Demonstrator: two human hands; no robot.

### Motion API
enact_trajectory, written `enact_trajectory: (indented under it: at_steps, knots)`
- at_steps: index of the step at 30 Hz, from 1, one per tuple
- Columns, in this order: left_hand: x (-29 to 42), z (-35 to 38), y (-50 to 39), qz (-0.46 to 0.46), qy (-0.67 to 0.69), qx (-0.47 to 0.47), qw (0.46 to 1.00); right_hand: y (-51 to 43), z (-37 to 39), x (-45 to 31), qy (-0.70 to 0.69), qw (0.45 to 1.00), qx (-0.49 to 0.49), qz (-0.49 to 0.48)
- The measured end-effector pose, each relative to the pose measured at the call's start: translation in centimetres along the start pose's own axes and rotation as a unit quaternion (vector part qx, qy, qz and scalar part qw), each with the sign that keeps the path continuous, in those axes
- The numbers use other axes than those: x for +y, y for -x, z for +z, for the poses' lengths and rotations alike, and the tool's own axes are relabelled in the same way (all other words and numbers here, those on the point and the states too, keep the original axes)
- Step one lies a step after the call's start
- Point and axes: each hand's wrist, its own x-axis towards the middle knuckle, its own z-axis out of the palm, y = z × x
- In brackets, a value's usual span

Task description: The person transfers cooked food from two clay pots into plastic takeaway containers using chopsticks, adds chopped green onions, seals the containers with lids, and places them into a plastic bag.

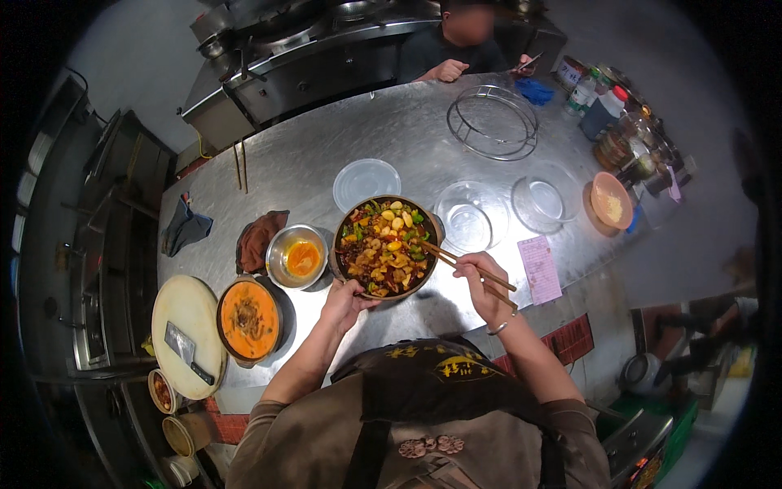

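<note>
My left hand [346,304] grips the lower left rim of a dark clay pot [335,260], full of chopped food [388,244] with green peppers and pale cloves. In my right hand [482,282] is a pair of wooden chopsticks [498,281], their tips in the food at the pot's right side. Left of the pot stands a steel bowl [274,253] with orange liquid in it. A second clay pot [280,318] holds an orange soup. Behind the first pot lies a round plastic lid [366,183]; to its right are clear plastic containers [470,217].
A cleaver [181,344] lies on a round cutting board [162,305] at the left. Cloths [259,241], a written slip [540,269], a wire ring rack [455,131], an orange bowl [595,195] and bottles [602,116] stand or lie about the steel table [293,171]. Another person [452,49] is across it.
</note>
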Motion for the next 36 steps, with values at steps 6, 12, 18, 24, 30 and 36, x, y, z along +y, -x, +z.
enact_trajectory:
  at_steps: [6, 12, 18, 24, 30, 36]
  knots:
    - [0.2, 0.2, -0.2, 0.001, -0.023, 0.004, 1.0, 1.3, 0.7, -1.5, -0.002, 0.997, -0.063, -0.051]
    - [0.4, 0.8, -0.4, -0.009, -0.027, 0.003, 1.0, 1.4, 0.5, -2.2, 0.011, 0.991, -0.111, -0.073]
    - [0.0, 0.2, -1.0, -0.022, -0.043, -0.008, 0.999, -1.1, -1.7, -1.1, -0.118, 0.987, -0.017, 0.109]
    - [0.1, 1.6, -0.7, -0.018, -0.038, -0.011, 0.999, -1.7, -1.6, 2.0, -0.194, 0.968, 0.08, 0.139]
    - [0.2, 1.8, -0.8, -0.018, -0.033, -0.008, 0.999, -1.3, -2.6, -0.7, -0.208, 0.967, 0.084, 0.119]
    - [0.2, 2.0, -1.1, -0.027, -0.031, -0.026, 0.999, -0.9, -0.2, -3.2, -0.161, 0.966, -0.152, 0.131]
